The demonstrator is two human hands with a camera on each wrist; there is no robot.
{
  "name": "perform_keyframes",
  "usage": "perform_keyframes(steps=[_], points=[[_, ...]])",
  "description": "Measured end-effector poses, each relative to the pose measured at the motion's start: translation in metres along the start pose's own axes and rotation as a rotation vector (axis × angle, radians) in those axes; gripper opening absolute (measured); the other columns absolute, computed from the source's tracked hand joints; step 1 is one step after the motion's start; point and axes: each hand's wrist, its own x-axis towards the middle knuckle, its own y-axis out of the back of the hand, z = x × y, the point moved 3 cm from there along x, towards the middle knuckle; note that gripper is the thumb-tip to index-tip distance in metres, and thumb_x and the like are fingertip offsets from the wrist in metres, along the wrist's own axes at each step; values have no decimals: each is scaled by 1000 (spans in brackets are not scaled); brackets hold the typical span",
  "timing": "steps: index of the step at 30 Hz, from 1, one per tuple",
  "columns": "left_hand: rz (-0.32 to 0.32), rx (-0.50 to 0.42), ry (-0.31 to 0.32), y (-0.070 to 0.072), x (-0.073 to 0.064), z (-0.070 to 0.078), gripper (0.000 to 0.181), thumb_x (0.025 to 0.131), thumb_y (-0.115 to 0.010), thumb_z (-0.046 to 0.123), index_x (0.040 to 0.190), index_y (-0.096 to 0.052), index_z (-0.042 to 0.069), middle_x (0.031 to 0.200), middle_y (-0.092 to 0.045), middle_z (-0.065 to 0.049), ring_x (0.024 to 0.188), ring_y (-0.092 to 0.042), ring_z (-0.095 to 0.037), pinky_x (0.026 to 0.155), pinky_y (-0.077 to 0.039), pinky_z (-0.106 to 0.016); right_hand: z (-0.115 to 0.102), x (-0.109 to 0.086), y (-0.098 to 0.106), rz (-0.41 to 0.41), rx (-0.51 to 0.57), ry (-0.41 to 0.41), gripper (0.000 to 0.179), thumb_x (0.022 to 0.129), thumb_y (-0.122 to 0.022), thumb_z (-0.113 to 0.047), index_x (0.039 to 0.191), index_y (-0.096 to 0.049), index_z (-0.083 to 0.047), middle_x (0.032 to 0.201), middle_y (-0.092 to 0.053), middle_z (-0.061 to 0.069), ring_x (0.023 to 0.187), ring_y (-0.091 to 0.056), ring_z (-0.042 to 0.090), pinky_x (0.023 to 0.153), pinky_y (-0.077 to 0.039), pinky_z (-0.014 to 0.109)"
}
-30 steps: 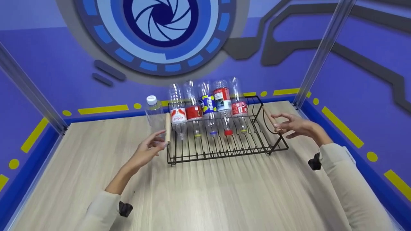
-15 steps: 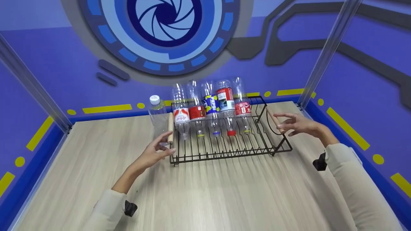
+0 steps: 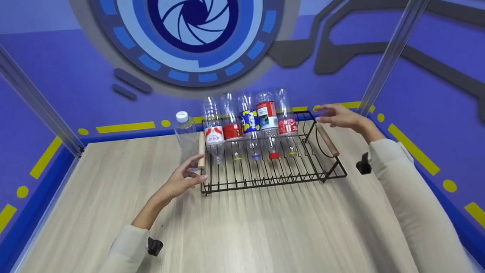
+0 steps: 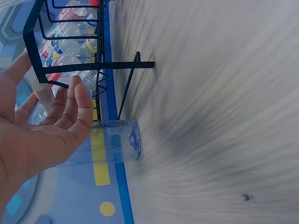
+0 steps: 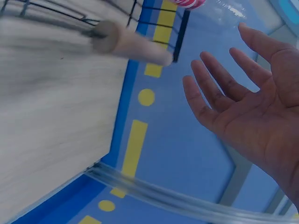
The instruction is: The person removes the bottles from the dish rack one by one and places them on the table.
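A black wire rack (image 3: 265, 185) with wooden side handles stands on the table and holds several clear plastic bottles, caps down. Among them are a bottle with a red and white label (image 3: 215, 134), one with a blue label (image 3: 250, 121) and one with a red cap (image 3: 273, 155). My left hand (image 3: 180, 180) is at the left handle (image 3: 201, 146), its fingertips right at the lower end and the rack's corner, fingers loosely bent. My right hand (image 3: 343, 115) hovers above the right handle (image 3: 327, 142), fingers spread, palm bare in the right wrist view.
A clear bottle with a white cap (image 3: 182, 123) stands upright just left of the rack. The wooden table (image 3: 265, 231) spreads in front. Blue-purple panels (image 3: 57, 87) with metal corner posts (image 3: 394, 57) enclose the back and sides.
My right hand has let go of the right handle and lifted up and toward the back. My left hand remains by the left handle. The rack and bottles stay in place.
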Motion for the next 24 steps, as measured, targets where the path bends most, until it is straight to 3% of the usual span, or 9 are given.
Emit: perform_keyframes(steps=[8, 18, 24], points=[[-1, 2, -2, 2, 1, 0, 74, 94, -75, 20, 157, -37, 18, 146, -47, -21, 106, -61, -21, 82, -55, -38, -28, 30, -16, -38, 19, -54, 66, 107, -53, -23, 159, -22, 4, 148, -44, 37, 128, -53, 46, 104, -52, 51], [-13, -14, -2, 3, 0, -1, 74, 95, -73, 19, 158, -35, 18, 146, -45, -23, 105, -62, -22, 79, -53, -34, -32, 52, -49, -208, 48, -248, 97, 106, -54, -30, 158, 23, 0, 162, -14, 38, 145, -35, 50, 118, -37, 56], [-14, -20, 2, 2, -1, 1, 75, 95, -73, 19, 159, -34, 17, 149, -44, -24, 104, -63, -20, 77, -53, -33, -32, 60, -59, -228, 57, -297, 109, 103, -60, -30, 154, 33, -4, 165, -3, 36, 144, -38, 49, 112, -46, 52]])
